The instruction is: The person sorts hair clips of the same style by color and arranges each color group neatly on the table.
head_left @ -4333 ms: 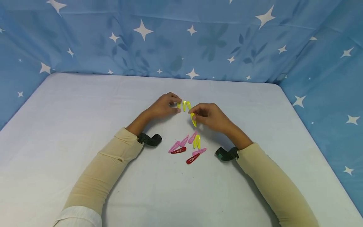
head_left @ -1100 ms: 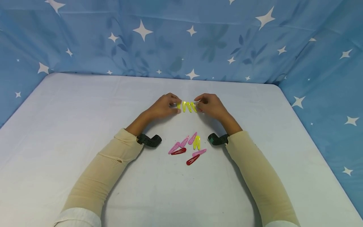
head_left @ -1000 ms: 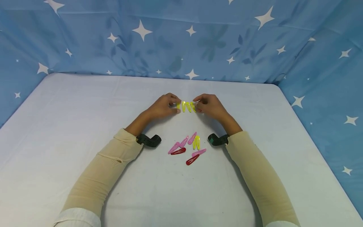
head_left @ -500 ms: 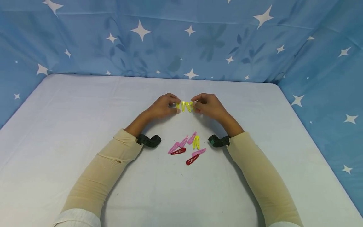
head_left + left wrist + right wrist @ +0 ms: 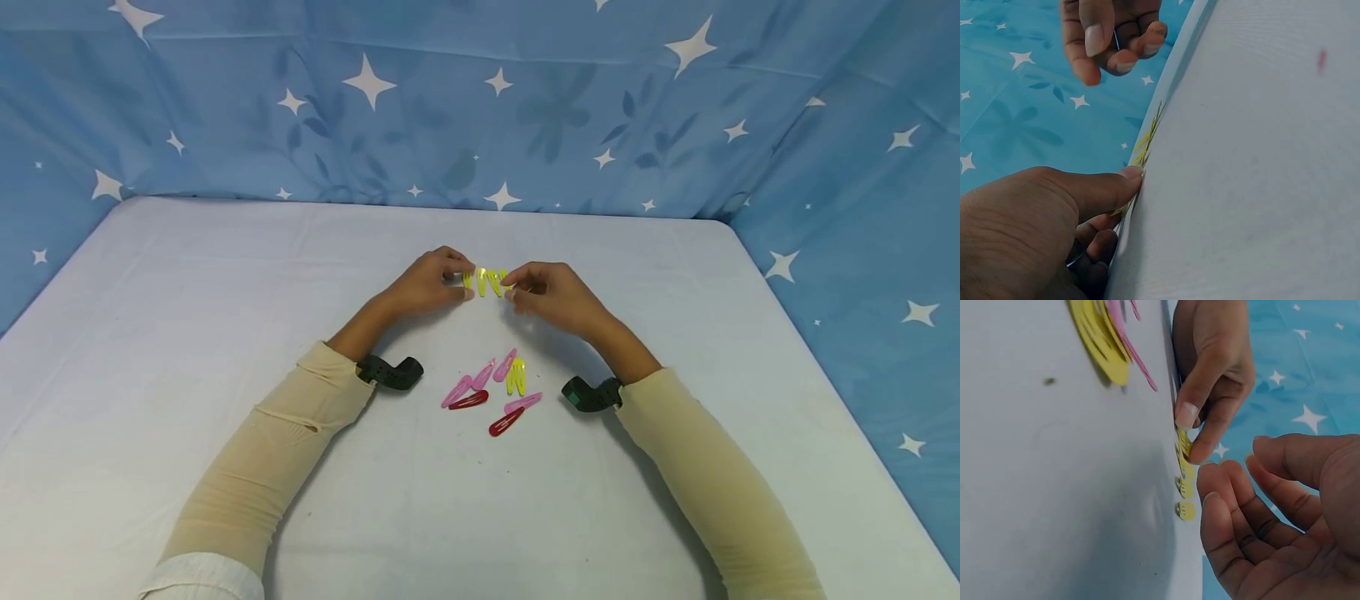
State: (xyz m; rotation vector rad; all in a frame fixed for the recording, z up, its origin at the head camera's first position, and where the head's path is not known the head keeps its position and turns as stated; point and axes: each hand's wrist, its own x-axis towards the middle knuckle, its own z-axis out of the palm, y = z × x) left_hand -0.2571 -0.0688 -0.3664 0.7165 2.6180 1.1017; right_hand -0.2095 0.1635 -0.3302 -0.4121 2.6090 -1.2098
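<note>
Yellow snap hair clips [image 5: 482,282] stand side by side in a short row on the white table. At the row's left end, my left hand [image 5: 431,282] pinches a yellow hair clip [image 5: 467,280] between thumb and finger. My right hand [image 5: 558,296] is at the right end, partly covering the last clip in the head view. In the right wrist view its fingers [image 5: 1219,531] are loosely bent with nothing between them, apart from the yellow clips [image 5: 1185,510]. The left wrist view shows the row edge-on beyond my left thumb [image 5: 1110,190].
Nearer me lies a loose group: several pink clips [image 5: 483,375], two yellow clips [image 5: 516,377], a red clip [image 5: 468,400] and another red clip [image 5: 506,422]. A blue star-patterned curtain [image 5: 442,125] hangs along the table's back edge and right side.
My right hand carried a yellow clip to the row's right end, pushed it leftward against the others, then let go and drew slightly back towards me. My left hand stayed in place.
</note>
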